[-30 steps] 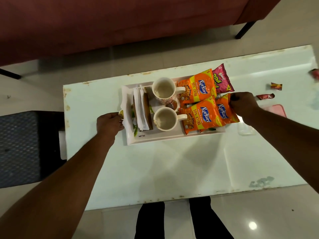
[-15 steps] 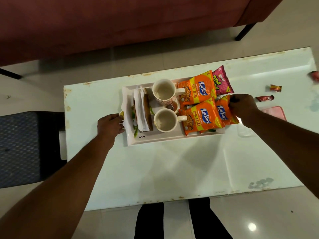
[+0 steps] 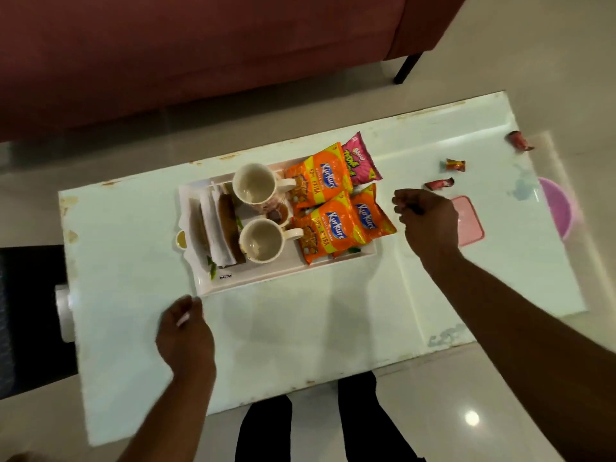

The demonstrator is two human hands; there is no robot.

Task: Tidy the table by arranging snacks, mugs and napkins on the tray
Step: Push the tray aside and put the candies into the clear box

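Note:
A white tray (image 3: pixel 266 276) sits on the white table. On it stand two empty mugs, one at the back (image 3: pixel 255 185) and one at the front (image 3: pixel 263 241). A stack of white napkins (image 3: pixel 213 225) lies at the tray's left. Three orange snack packets (image 3: pixel 328 225) and a pink packet (image 3: pixel 360 158) fill its right side. My left hand (image 3: pixel 183 331) hovers below the tray's front left corner, fingers loosely curled, holding nothing. My right hand (image 3: pixel 426 218) is just right of the packets, also empty and loosely curled.
Three small candy wrappers (image 3: pixel 439 184) lie on the table's right part, beside a pink lid (image 3: pixel 468 221). A pink bowl (image 3: pixel 556 208) shows past the right edge. A red sofa (image 3: pixel 200 55) stands behind the table, a dark stool (image 3: pixel 30 315) to the left.
Both hands have let go of the tray's ends. My left hand has pulled back toward me; my right hand has moved right, off the packets.

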